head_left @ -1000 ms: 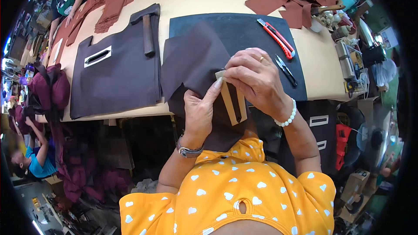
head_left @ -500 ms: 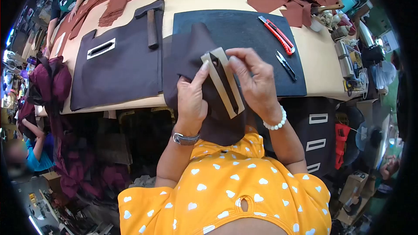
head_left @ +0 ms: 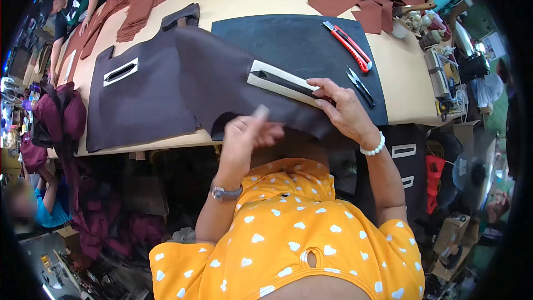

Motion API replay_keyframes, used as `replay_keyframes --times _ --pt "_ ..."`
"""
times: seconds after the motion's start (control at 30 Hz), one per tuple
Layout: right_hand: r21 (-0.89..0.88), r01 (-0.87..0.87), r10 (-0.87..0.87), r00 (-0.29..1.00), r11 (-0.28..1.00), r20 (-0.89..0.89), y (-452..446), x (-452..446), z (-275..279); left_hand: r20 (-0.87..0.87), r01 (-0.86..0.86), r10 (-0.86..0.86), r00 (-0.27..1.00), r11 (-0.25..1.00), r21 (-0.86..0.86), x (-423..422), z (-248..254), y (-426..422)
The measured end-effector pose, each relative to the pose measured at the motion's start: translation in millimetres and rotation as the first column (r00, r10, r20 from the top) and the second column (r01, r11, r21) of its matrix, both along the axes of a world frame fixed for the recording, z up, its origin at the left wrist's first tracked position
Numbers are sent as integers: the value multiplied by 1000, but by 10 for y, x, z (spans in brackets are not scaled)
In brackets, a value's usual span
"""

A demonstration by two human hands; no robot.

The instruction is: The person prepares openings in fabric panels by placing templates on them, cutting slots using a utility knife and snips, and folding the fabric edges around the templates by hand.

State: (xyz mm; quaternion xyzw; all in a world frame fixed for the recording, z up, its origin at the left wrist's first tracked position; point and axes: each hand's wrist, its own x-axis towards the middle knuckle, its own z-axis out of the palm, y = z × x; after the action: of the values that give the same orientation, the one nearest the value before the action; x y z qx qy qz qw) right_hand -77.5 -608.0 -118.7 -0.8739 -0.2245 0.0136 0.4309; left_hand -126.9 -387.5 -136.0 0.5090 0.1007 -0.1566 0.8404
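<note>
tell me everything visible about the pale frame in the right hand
The pale frame is a long, narrow rectangle around a dark slit whose left end is pointed. Its material is unclear. It lies on a dark brown panel, slanting down rightward to where the right hand grips it, partly hiding that end.

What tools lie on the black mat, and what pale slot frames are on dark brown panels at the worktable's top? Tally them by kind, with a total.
Red utility knife: 1
Thread snips: 1
Pale slot frames: 2, one at the right hand, one on the left-lying panel
Total: 4
</note>
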Motion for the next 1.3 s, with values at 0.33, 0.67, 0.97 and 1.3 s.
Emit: replay_keyframes --times 0.33,0.67,0.97,1.3 --pt "-208 -119 164 963 971 212 -68 63 -275 336 -249 -821 462 243 938 774 -46 -201" --pt "-194 -72 165 835 978 524 -112 -3 -525 468 -70 -771 431 489 870 967 -256 123" --pt "-45 234 -231 971 971 63 -115 -77 -407 567 -170 -731 380 547 820 935 -349 189" --pt "-428 337 -131 888 839 442 612 124 -631 528 -240 -775 346 471 849 943 -253 292"
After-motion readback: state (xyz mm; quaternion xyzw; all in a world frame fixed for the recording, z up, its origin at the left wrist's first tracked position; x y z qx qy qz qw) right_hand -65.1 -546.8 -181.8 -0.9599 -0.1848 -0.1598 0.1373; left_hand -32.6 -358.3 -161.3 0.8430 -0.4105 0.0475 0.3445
